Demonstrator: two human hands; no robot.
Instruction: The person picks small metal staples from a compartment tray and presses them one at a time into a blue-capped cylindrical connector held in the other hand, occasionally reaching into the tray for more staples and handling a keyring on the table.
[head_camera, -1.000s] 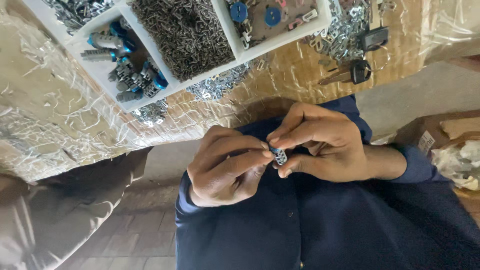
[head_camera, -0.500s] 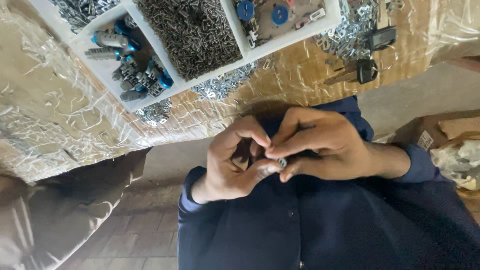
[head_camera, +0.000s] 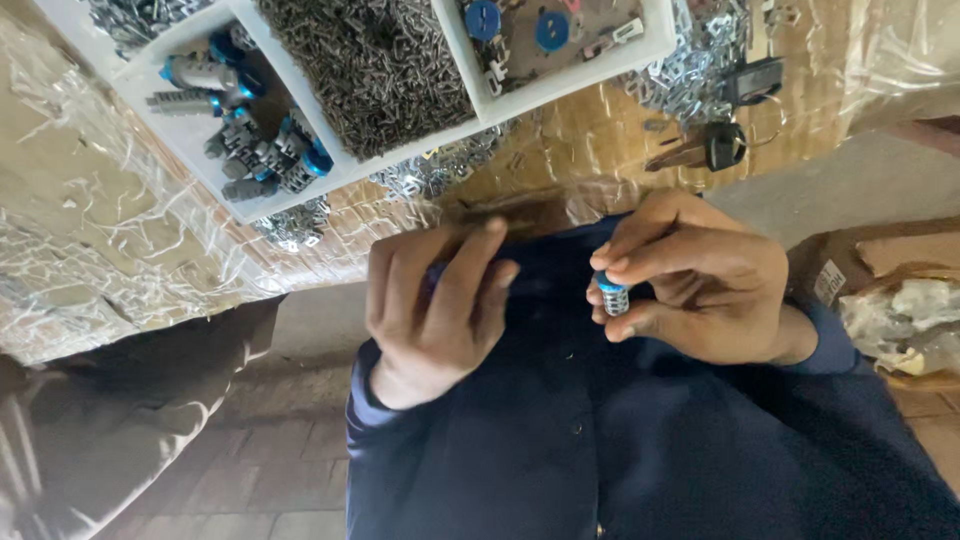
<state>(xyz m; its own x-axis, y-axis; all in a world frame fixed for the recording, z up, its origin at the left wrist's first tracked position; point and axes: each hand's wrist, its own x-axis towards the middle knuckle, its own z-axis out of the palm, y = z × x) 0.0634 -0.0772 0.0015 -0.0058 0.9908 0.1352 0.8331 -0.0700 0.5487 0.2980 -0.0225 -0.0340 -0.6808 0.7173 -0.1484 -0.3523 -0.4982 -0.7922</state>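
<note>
**Pinching a small ridged cylinder between two hands**

Spreading beyond both hands, the tabletop (head_camera: 120, 250) is wrapped in crinkled clear plastic over a tan, wood-toned surface. On it, past the fingertips, sits a white divided tray (head_camera: 345, 170) with straight plastic walls. Its middle compartment, the widest, is heaped with a dark mass of tiny metal pins (head_camera: 380, 60). The compartment beyond the left hand holds grey ridged cylinders with blue caps (head_camera: 255, 150), lying at mixed angles. The compartment beyond the right hand holds two round blue discs (head_camera: 515, 25). Loose silvery metal pieces (head_camera: 690, 70) lie heaped on the tabletop beside the tray, and a black-headed key (head_camera: 705, 150) rests just past the right hand.

Below the hands is a dark blue garment (head_camera: 600, 450), smooth and matte.

The left hand (head_camera: 430, 310) is loosely curled, fingers bent inward; whether it grips anything I cannot tell. The right hand (head_camera: 700, 280) is closed in a pinch on a small lock cylinder (head_camera: 613, 296), held between thumb and fingers, just apart from the left hand. The cylinder is short, grey metal with fine ridges around its body and a blue cap. Its long axis runs toward the tabletop, blue end pointing that way.
</note>
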